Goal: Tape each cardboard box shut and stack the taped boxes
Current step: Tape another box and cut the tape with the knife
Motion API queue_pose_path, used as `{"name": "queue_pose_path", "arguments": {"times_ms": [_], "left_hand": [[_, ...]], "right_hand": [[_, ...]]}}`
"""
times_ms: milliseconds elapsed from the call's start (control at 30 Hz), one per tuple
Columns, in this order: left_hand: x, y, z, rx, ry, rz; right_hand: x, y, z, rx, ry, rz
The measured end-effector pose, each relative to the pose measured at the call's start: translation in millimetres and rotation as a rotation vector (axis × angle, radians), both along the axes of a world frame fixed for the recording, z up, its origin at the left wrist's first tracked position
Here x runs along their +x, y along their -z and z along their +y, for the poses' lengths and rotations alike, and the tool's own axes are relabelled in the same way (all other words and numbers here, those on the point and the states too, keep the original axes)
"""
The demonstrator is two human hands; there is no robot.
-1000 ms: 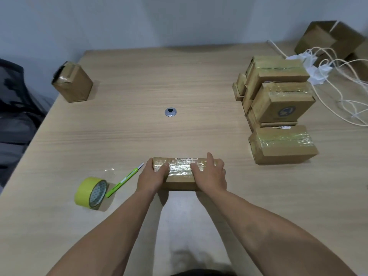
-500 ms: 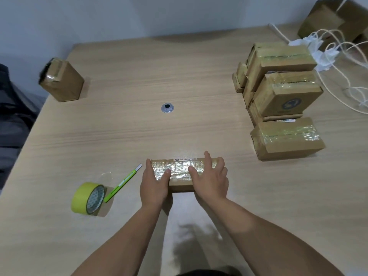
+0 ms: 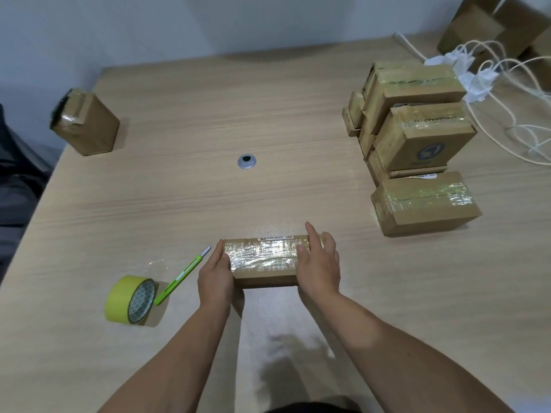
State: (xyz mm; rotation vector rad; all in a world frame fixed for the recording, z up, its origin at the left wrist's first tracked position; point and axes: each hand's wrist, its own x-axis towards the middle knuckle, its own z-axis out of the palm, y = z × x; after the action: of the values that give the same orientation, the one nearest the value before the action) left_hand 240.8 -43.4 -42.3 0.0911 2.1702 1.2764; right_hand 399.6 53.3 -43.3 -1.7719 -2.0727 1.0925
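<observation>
Box: a flat cardboard box (image 3: pixel 262 260) lies on the surface (image 3: pixel 208 114) near the front edge, long side left to right, with shiny clear tape across its top.
Left grip: the left grip (image 3: pixel 214 278) clasps the box's left end, thumb laid on the taped top and fingers wrapped round the end face.
Right grip: the right grip (image 3: pixel 320 266) lies over the box's right end, fingers straight and spread across the top to the far edge, thumb resting on the tape.
Box relative to grips: it sits between the two, touching both, flat on the surface.
Tape roll: a yellow-green tape roll (image 3: pixel 129 299) stands on its edge to the left of the left grip.
Cutter: a green cutter (image 3: pixel 182 275) lies slanted between the roll and the box, touching neither grip.
Taped stack: a pile of taped boxes (image 3: pixel 417 114) stands at the right, well apart from the held box.
Front box: one taped box (image 3: pixel 426 204) sits just before the pile.
Far left: a lone box (image 3: pixel 89 123) stands near the surface's left edge.
</observation>
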Motion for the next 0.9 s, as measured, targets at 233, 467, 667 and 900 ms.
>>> {"name": "queue_pose_path", "arguments": {"times_ms": [233, 467, 667, 900], "left_hand": [[14.6, -12.9, 11.3, -0.178, 0.288, 0.208], [15.5, -7.4, 11.1, -0.181, 0.252, 0.219], [13.5, -9.2, 10.9, -0.126, 0.162, 0.179], [0.0, -3.1, 10.4, -0.064, 0.019, 0.048]], "right_hand": [[-13.7, -6.6, 5.2, -0.084, 0.035, -0.179], [-13.3, -2.9, 5.2, -0.024, -0.002, -0.211], [-10.2, 1.7, 5.5, -0.006, 0.003, -0.172], [-0.3, 6.4, 7.6, 0.03, 0.006, -0.047]]}}
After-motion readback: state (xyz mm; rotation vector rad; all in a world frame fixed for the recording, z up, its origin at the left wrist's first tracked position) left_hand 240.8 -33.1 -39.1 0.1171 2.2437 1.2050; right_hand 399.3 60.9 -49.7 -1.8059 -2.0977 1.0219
